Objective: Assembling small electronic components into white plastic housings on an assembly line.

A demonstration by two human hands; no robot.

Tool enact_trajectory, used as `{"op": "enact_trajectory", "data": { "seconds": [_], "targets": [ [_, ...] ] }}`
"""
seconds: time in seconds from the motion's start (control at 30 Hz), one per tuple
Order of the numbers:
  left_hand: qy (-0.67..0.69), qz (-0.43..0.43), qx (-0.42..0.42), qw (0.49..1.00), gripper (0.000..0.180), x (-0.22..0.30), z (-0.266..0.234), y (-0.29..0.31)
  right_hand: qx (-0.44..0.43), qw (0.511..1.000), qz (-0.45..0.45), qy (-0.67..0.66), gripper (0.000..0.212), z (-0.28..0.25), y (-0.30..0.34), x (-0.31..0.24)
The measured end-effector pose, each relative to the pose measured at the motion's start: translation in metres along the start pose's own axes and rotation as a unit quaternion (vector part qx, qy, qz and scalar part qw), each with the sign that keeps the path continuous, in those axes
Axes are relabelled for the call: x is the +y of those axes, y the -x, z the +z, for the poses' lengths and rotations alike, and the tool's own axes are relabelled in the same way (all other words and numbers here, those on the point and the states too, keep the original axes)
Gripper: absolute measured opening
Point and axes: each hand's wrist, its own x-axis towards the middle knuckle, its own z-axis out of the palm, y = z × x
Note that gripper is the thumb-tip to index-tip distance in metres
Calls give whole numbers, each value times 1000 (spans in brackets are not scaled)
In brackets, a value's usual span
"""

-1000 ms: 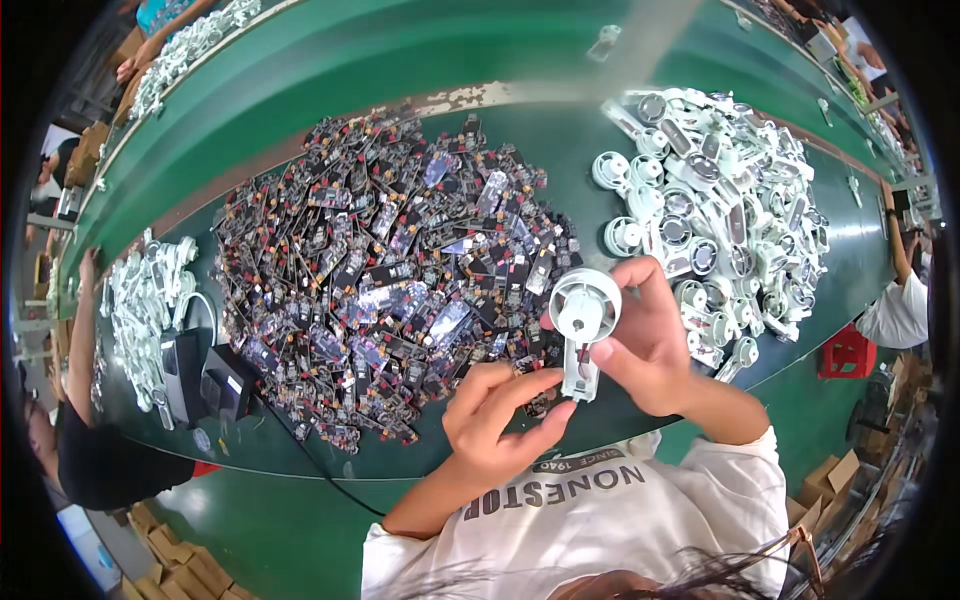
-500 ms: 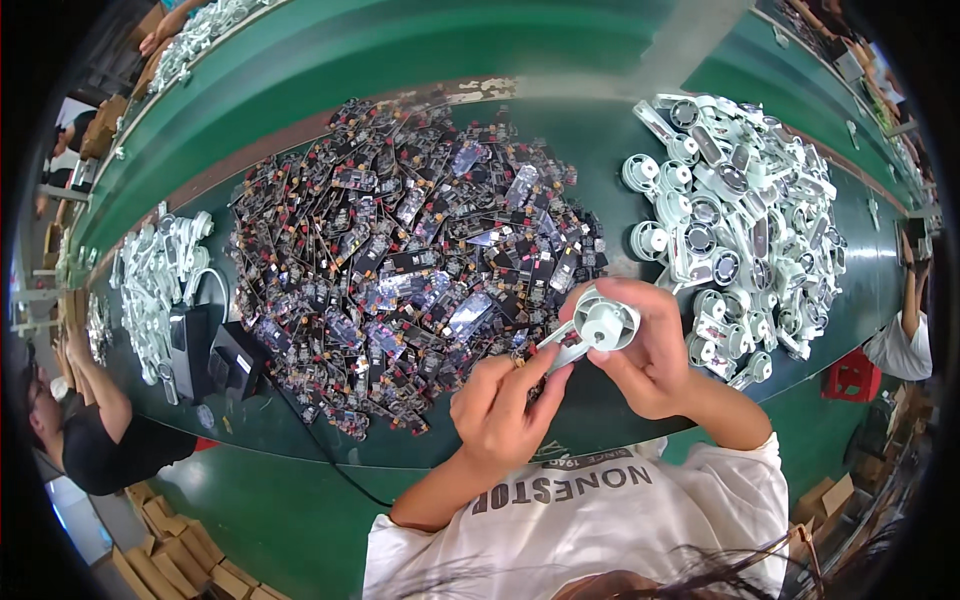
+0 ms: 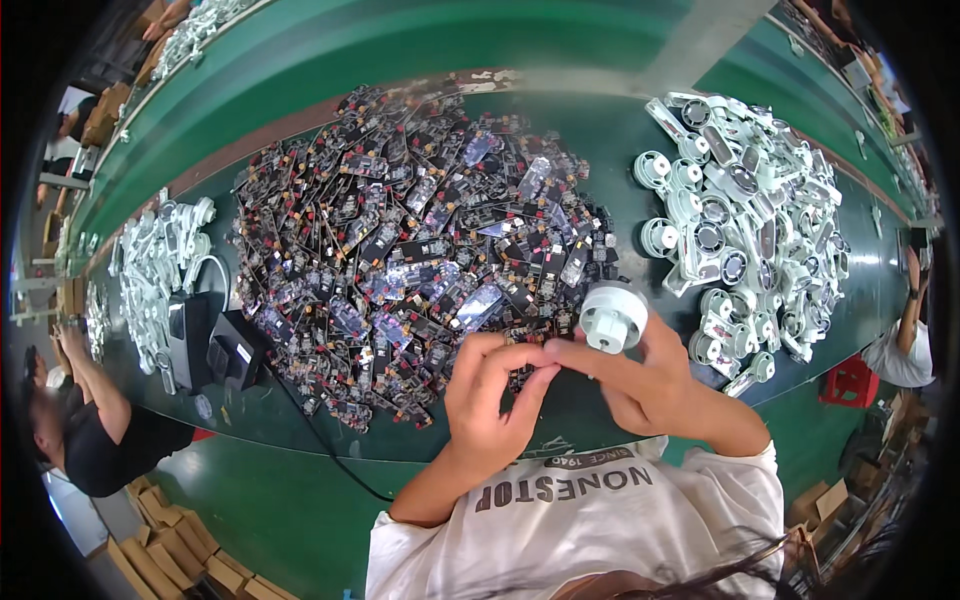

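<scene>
In my right hand [image 3: 650, 385] is a white plastic handheld fan housing [image 3: 613, 318], its round head raised above the fingers and its hub facing me. The right index finger stretches across toward the left fingertips and covers the handle. My left hand [image 3: 490, 405] is closed in a pinch, thumb against index finger, touching the right index fingertip. Whatever lies between the left fingers is hidden. Beyond both hands spreads a large heap of small dark circuit boards [image 3: 400, 250] with red and yellowish parts.
To the right lies a pile of white fan housings [image 3: 760, 220]. A smaller pile of white parts [image 3: 155, 290] is at the left, beside black boxes [image 3: 237, 355] and a black cable [image 3: 330, 455]. Co-workers sit at both sides; a red stool [image 3: 850, 380] stands at right.
The fan housing has turned in my right hand so its head tips up and its handle is hidden. My right index finger has moved across to the left fingertips.
</scene>
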Motion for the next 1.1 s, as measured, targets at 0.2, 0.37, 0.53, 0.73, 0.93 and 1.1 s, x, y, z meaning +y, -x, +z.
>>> {"op": "enact_trajectory", "data": {
  "seconds": [0.2,0.37,0.53,0.73,0.93,1.1],
  "targets": [
    [-76,97,11,992,21,2,-3,4,10,993,66,-95,21,1,3,-2],
    [119,-65,-41,990,20,0,-9,3,46,949,171,-259,9,8,11,7],
    [245,-148,82,955,16,5,15,14,84,976,122,-161,15,20,7,-4],
    [139,-130,14,982,17,-5,10,12,124,976,117,-133,16,30,12,3],
    [9,-28,18,999,16,-2,11,7,103,980,122,-118,14,29,9,0],
    [14,-35,12,999,17,-2,14,8,112,974,126,-151,13,29,10,4]
  ]
}}
